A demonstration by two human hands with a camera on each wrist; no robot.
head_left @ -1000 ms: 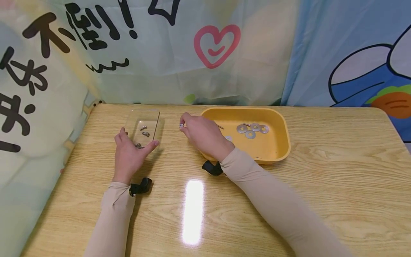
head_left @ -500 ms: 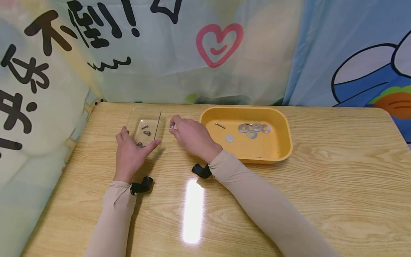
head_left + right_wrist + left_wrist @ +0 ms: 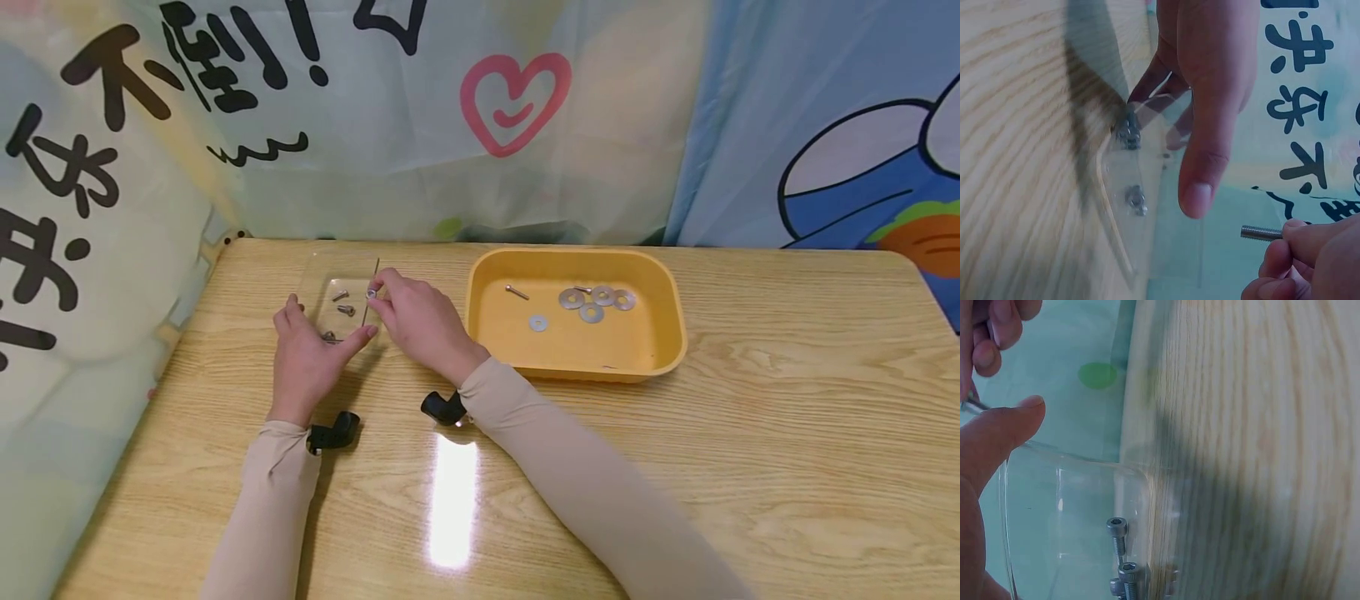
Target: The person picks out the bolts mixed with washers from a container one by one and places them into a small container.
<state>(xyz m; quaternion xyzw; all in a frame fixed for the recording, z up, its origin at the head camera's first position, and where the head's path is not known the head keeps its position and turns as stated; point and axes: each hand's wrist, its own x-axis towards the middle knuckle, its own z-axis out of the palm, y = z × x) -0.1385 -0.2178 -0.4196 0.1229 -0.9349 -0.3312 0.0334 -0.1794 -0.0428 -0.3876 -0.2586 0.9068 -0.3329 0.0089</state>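
Note:
My left hand (image 3: 303,367) grips the near end of a clear plastic box (image 3: 321,271), thumb along its right side and fingers at its left. Inside lie several socket-head bolts; the left wrist view shows one bolt (image 3: 1117,528) standing apart from a close group (image 3: 1127,572). Over the box's right edge, my right hand (image 3: 427,321) pinches a bolt (image 3: 1261,233) between thumb and fingertips. Its threaded shank sticks out in the right wrist view, while the fingers cover the other end.
To the right stands a yellow tray (image 3: 577,354) with several flat washers (image 3: 591,313), a smaller washer (image 3: 537,323) and a thin screw (image 3: 517,292). Behind the wooden table (image 3: 750,433) hangs a printed cloth (image 3: 375,183). Each wrist carries a black camera mount (image 3: 335,431).
My right hand has moved left from the yellow tray to the clear box with the bolt, uncovering the tray's left part. The left hand stays on the box.

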